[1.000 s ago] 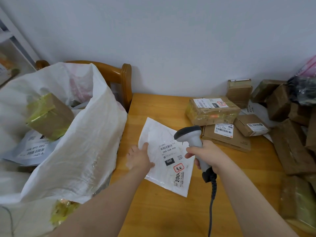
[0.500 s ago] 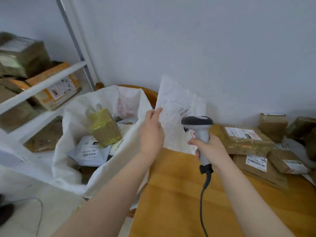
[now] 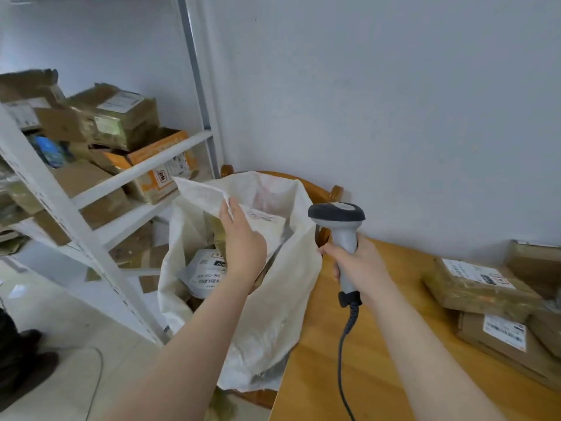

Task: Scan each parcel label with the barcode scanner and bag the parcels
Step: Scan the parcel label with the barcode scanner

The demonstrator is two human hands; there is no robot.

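My left hand (image 3: 243, 247) holds a flat white mailer parcel (image 3: 206, 196) over the open mouth of the big white woven sack (image 3: 273, 314), which hangs on a wooden chair left of the table. Inside the sack lies another white mailer (image 3: 203, 275) with a barcode label. My right hand (image 3: 358, 265) grips the handle of the grey barcode scanner (image 3: 340, 220), held upright above the table's left edge, its cable hanging down. Brown labelled parcels (image 3: 476, 284) sit on the wooden table (image 3: 379, 375) at the right.
A white metal shelf rack (image 3: 76, 214) full of cardboard boxes (image 3: 127, 117) stands at the left. The chair's wooden back (image 3: 328, 192) rises behind the sack. A dark shoe (image 3: 27, 360) and a thin cable lie on the floor at lower left.
My left hand lifted the white mailer off the table and carried it left over the sack. The view swung left with it; my right hand still grips the scanner.
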